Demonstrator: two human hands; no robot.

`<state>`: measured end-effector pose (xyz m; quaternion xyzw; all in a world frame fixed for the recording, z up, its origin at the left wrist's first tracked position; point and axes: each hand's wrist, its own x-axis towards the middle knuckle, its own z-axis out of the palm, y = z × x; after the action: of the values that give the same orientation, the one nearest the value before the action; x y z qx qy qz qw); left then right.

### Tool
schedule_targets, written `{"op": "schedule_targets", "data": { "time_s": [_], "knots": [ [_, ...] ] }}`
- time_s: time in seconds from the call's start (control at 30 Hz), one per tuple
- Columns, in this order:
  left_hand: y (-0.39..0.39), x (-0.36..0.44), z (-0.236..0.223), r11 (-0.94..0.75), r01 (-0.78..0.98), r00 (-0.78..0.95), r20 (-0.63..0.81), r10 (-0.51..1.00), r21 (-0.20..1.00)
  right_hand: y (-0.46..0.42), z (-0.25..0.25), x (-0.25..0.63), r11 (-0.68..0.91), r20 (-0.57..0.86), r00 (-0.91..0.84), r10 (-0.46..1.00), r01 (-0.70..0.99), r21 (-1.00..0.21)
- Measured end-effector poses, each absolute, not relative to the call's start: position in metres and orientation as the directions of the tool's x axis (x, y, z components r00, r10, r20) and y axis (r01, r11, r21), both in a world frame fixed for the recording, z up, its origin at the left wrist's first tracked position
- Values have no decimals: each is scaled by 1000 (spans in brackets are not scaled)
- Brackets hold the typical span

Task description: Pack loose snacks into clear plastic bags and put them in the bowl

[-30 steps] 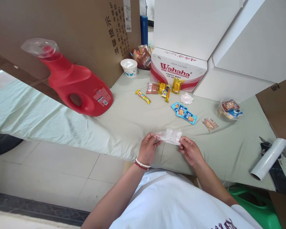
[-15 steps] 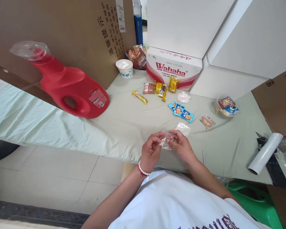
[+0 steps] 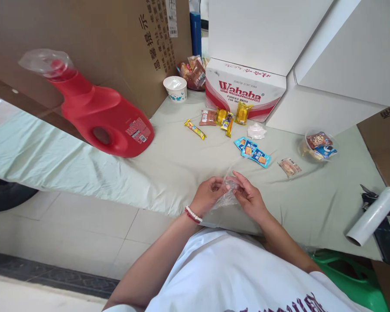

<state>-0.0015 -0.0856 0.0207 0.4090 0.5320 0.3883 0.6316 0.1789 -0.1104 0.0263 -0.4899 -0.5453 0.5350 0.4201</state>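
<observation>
A crumpled clear plastic bag (image 3: 226, 198) is between my two hands, just above the near edge of the table. My left hand (image 3: 210, 194), with beaded bracelets at its wrist, pinches the bag between thumb and fingers. From the other side my right hand (image 3: 249, 197) grips it too, its index finger raised. Beyond my hands lie several blue snack packets (image 3: 252, 152) in an overlapping fan. A small clear packet with pinkish contents (image 3: 290, 167) rests to their right. Farther back are a white crumpled wrapper (image 3: 256, 131) and a yellow snack stick (image 3: 195, 129).
At left a large red jug (image 3: 117, 117) stands by a cardboard box (image 3: 117, 43). A paper cup (image 3: 175, 89) and a Wahaha carton (image 3: 245, 89) are at the back, wrapped snacks before the carton. A snack bowl (image 3: 303, 151) and a white roll (image 3: 373, 216) lie right.
The plastic bag, partly lying on the table before, is now gathered up between my hands. My right index finger has lifted. The view has shifted slightly.
</observation>
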Motion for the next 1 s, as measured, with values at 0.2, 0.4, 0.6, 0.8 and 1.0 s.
{"op": "schedule_targets", "data": {
  "time_s": [0.2,0.4,0.6,0.8,1.0],
  "knots": [
    [-80,16,0,318,-244,-75,-344,936,916,-111,12,190,-185,-183,103,978,11,-983],
    [-86,15,-5,334,-213,-132,-366,921,918,-112,8,205,-394,-395,9,919,-31,-918],
    [-93,14,-1,358,-213,-52,-376,925,909,-85,10,207,-290,-279,109,954,97,-952],
    [-84,-1,-4,370,-89,-93,-378,921,925,-63,1,204,-296,-288,70,955,205,-933],
    [-87,-24,9,40,528,-419,219,881,849,-64,8,205,-345,-324,150,934,147,-927]
  ]
}}
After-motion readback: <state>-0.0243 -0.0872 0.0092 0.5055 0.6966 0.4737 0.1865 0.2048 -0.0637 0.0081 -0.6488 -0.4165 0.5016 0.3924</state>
